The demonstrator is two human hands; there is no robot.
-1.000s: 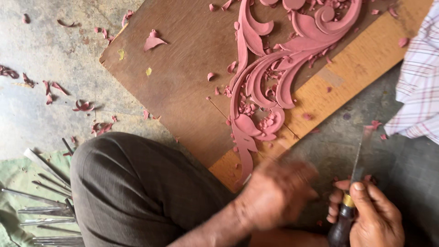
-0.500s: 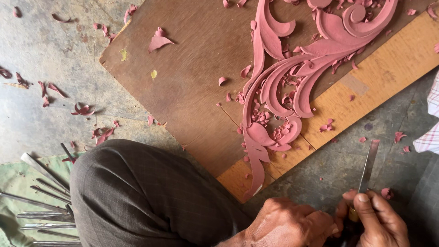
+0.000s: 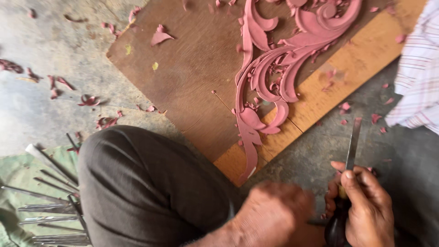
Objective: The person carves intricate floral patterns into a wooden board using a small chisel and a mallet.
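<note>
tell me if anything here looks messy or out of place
Pink shavings are scattered over the concrete floor and the brown board around the pink scroll carving. The right hand holds a chisel; the left hand is blurred. Nothing looks broken.

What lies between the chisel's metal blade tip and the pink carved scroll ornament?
Head view: grey concrete floor with pink shavings, then the board's pale wooden edge, between blade tip and ornament.

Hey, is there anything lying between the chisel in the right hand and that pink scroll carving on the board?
Nothing solid shows. The chisel, held in the right hand, points up over bare floor toward the pink carving on the board. Only a few loose pink shavings lie scattered between them. The left hand sits lower, out of the way.
</note>
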